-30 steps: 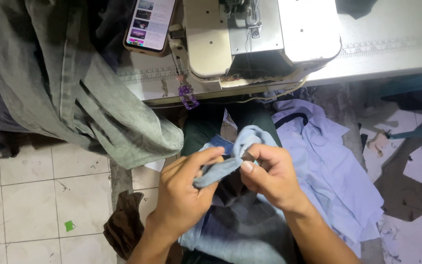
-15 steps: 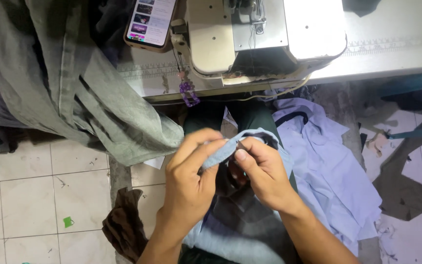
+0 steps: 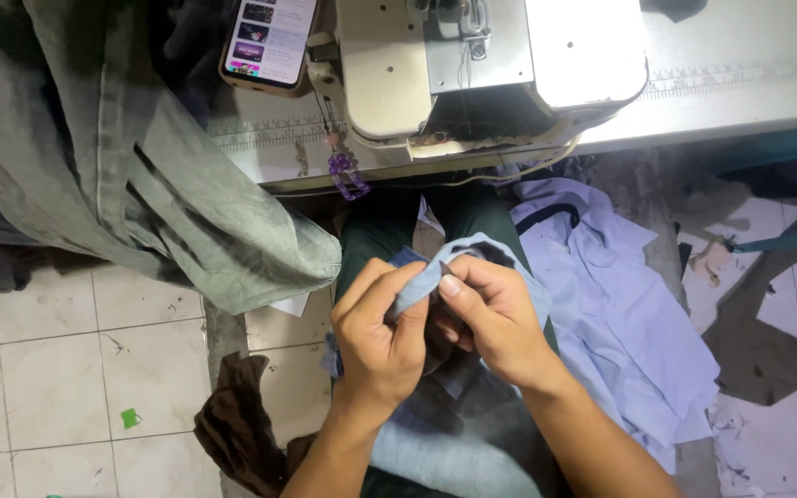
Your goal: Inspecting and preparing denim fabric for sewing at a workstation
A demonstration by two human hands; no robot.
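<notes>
My left hand (image 3: 382, 330) and my right hand (image 3: 489, 315) are together over my lap, both pinching a narrow fold of a light blue denim garment (image 3: 472, 251). The left thumb and fingers clamp the fold from the left. The right fingers grip its edge at the top. More of the blue fabric lies across my lap below my wrists. A small tool may be in the right fingers, but I cannot tell.
A sewing machine (image 3: 472, 65) stands on the grey table (image 3: 740, 88) ahead, with a phone (image 3: 269, 41) at its left. Grey-green garments (image 3: 140, 175) hang off the table's left. A pale blue shirt (image 3: 620, 304) and fabric scraps (image 3: 758, 341) lie on the tiled floor at right.
Both hands have lifted the blue fold a little higher and drawn closer together; the fold is now pinched tighter between the fingers.
</notes>
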